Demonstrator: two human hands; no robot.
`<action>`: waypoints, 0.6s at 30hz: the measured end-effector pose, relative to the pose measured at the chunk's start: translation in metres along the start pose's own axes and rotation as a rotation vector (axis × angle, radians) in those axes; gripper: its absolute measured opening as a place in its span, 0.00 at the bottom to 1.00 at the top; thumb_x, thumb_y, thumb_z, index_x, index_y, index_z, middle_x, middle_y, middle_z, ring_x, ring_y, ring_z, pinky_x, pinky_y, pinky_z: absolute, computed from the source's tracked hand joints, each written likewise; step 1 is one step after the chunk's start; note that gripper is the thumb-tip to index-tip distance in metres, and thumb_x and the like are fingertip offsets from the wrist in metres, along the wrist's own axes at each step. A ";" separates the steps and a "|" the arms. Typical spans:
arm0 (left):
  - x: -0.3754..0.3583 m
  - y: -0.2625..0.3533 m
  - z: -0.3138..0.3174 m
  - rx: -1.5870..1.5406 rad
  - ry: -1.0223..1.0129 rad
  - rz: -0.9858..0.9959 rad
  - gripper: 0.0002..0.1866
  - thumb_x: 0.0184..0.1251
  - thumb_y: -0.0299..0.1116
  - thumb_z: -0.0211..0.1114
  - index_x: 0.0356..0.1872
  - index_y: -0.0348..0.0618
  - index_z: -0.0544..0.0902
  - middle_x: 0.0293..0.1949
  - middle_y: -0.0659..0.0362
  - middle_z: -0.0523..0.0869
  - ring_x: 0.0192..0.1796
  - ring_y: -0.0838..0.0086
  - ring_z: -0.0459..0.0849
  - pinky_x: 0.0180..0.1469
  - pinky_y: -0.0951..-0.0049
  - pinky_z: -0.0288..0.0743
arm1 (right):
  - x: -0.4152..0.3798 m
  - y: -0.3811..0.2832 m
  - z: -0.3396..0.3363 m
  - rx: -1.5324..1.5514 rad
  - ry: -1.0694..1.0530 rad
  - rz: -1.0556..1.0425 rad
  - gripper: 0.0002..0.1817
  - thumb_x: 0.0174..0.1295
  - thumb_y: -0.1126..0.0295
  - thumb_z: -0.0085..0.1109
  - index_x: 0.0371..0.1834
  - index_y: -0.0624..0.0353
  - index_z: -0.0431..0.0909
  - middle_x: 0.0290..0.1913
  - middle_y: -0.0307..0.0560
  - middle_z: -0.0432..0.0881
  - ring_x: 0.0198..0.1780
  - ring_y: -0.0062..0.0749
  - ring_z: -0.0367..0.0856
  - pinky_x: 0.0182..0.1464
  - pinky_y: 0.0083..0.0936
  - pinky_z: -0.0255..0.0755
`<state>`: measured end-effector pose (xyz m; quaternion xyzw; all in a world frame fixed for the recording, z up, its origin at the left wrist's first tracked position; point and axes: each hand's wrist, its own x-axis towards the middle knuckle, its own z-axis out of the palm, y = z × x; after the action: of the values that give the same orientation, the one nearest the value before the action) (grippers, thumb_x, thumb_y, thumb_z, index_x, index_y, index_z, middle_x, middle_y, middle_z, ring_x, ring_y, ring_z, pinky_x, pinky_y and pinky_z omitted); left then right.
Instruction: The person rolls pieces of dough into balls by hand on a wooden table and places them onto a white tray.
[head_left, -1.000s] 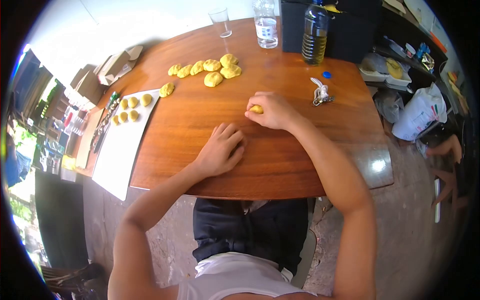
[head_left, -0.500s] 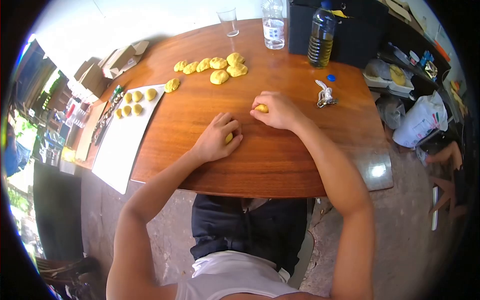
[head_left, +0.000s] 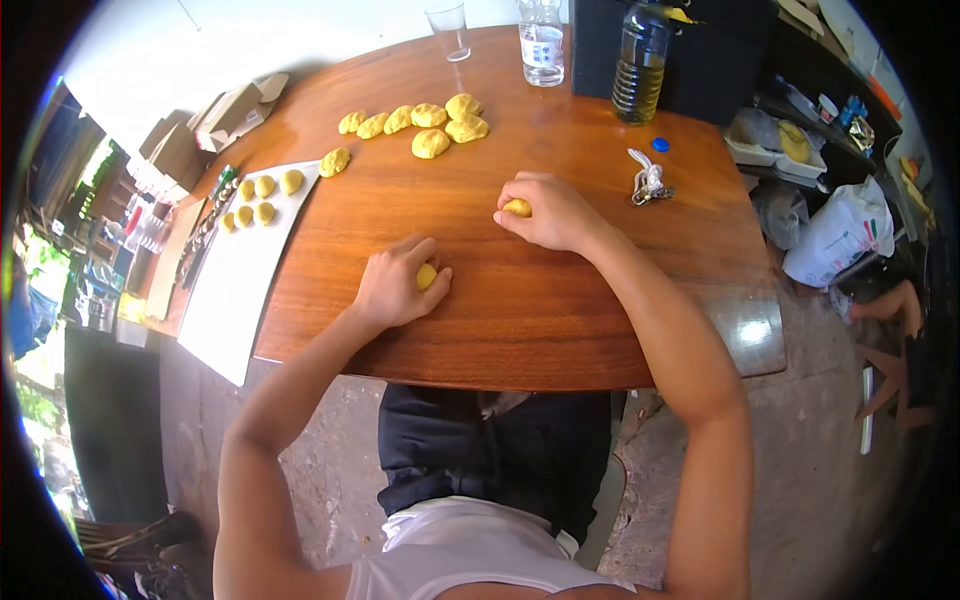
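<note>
My left hand (head_left: 398,284) is cupped round a yellow dough ball (head_left: 427,277) on the wooden table, near its front edge. Farther to the right, my right hand (head_left: 543,212) curls over a second dough ball (head_left: 517,207), of which only a part shows between thumb and fingers. Several rough dough lumps (head_left: 430,144) lie in a loose group beyond my hands, and one lump (head_left: 334,162) sits apart beside the white tray (head_left: 222,318). Smoother, rounder dough balls (head_left: 264,186) stand in two rows at the tray's far end.
A drinking glass (head_left: 449,32), a clear bottle (head_left: 541,48) and a bottle of yellow oil (head_left: 640,72) stand at the back. A blue cap (head_left: 660,145) and a white cord with keys (head_left: 648,180) lie at right. Cardboard boxes (head_left: 232,115) are at the back left.
My left hand has slid left with its dough ball, away from the right hand. My right hand stays about where it was on its ball. The view has shifted slightly.
</note>
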<state>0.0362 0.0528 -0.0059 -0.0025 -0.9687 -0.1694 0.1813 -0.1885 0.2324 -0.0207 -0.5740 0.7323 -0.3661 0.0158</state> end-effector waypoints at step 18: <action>0.100 -0.062 0.026 -0.359 -0.048 -0.257 0.19 0.71 0.46 0.67 0.34 0.38 0.87 0.27 0.49 0.88 0.33 0.60 0.87 0.42 0.59 0.79 | -0.002 -0.006 -0.002 0.014 0.009 -0.007 0.11 0.68 0.63 0.71 0.39 0.60 0.86 0.40 0.52 0.85 0.44 0.48 0.84 0.48 0.40 0.77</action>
<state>-0.0701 -0.0032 -0.0137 0.0848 -0.9193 -0.3609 0.1317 -0.1837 0.2349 -0.0162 -0.5747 0.7278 -0.3738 0.0156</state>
